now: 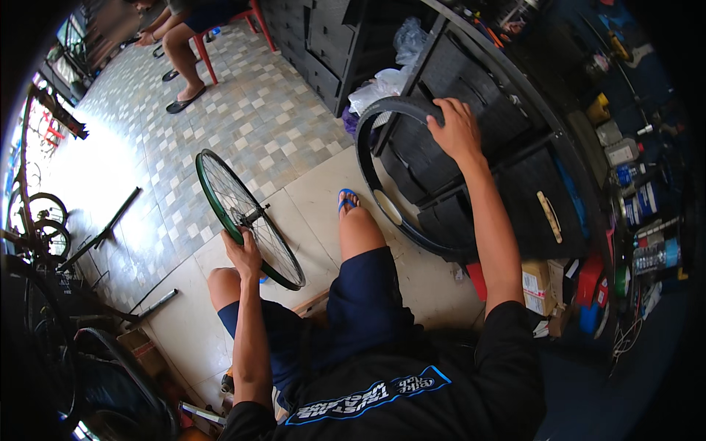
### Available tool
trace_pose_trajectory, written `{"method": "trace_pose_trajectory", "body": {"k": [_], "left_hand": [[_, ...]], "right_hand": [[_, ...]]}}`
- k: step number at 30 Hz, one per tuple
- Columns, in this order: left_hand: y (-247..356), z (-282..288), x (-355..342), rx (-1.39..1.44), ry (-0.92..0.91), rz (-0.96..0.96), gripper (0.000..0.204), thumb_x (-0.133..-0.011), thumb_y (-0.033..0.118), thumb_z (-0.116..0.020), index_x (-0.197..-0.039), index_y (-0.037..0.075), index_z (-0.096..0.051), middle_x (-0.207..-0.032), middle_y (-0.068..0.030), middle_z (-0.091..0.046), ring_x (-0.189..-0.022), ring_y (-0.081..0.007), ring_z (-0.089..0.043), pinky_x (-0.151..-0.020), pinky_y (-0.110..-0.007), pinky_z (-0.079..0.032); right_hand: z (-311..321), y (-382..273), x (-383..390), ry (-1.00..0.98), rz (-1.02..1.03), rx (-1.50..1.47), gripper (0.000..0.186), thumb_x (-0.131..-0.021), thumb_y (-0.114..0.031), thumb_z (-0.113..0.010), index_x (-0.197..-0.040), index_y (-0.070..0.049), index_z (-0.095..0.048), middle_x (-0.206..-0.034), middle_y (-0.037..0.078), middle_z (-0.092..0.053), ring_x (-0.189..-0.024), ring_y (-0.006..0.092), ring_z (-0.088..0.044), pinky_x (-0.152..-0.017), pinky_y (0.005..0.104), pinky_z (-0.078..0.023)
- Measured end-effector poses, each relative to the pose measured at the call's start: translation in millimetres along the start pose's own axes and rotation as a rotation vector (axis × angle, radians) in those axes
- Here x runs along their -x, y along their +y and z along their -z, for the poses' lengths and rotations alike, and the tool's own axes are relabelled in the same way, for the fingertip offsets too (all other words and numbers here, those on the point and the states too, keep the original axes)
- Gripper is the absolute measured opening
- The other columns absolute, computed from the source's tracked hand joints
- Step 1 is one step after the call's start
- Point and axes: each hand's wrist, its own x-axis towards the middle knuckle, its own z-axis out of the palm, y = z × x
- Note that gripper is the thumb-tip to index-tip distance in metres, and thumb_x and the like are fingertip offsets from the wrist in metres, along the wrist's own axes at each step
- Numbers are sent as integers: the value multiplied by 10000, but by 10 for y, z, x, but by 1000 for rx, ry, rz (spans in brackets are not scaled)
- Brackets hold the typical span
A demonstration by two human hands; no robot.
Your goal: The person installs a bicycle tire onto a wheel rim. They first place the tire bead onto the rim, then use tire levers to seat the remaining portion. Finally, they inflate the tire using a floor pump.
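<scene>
My left hand (243,252) is closed around the rim of a spoked bicycle wheel (214,192), which has no tire on it and shows a green strip along its rim. The wheel stands tilted in front of my left knee, its hub and axle facing right. Out to the right, my right hand (457,129) grips the top of a black bicycle tire (365,151). That tire stands upright against the dark drawers, its lower part near the floor. The fingers of my right hand curl over its tread; the thumb lies on the near side.
Dark drawer cabinets (471,110) line the right side, with plastic bags (382,87) beside them. Bottles (654,257) and boxes (540,288) crowd the far right. Bicycle parts (44,220) and a metal tube (158,303) lie left. Another person sits on a red chair (204,55) at the back.
</scene>
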Motion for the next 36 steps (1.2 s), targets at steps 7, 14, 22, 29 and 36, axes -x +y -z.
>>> {"method": "trace_pose_trajectory", "body": {"k": [7,14,22,29,36], "left_hand": [[-181,-7,-48,146,-25,178,131,-968,94,-584,-1018,-2,-509,-811,-117,-580,-683,-199,-542,-645,-344,-468],[-85,17,-72,331,-18,131,105,-996,84,-582,-999,50,-483,-794,-5,-522,-649,-60,-464,-554,-223,-393],[122,-87,-100,320,-57,127,111,-1025,75,-567,-1050,63,-460,-767,13,-525,-624,-35,-461,-528,-190,-375],[52,-146,-110,420,-71,267,145,-1013,60,-603,-1076,65,-473,-814,11,-528,-645,-42,-470,-544,-178,-378],[-89,-104,-42,462,-115,288,140,-996,10,-573,-1083,45,-468,-908,-15,-520,-729,-53,-484,-616,-191,-417]], "right_hand": [[-990,-162,-904,-428,-73,143,465,-888,-324,-696,-1273,-68,-641,-1342,131,-621,-1288,340,-534,-1083,491,-432],[-1497,20,-1166,-734,-120,320,575,-894,-418,-694,-1423,-224,-583,-1453,120,-560,-1391,340,-467,-1143,494,-381],[-1787,63,-1171,-862,-127,375,722,-893,-532,-682,-1499,-181,-506,-1434,149,-597,-1327,337,-566,-1074,482,-461],[-1664,-186,-1236,-887,-122,373,708,-859,-521,-725,-1421,-116,-580,-1356,164,-654,-1272,350,-612,-1041,465,-482],[-1561,-390,-1279,-855,-146,272,646,-846,-504,-749,-1308,-63,-659,-1310,206,-669,-1237,363,-632,-1019,489,-494]]}}
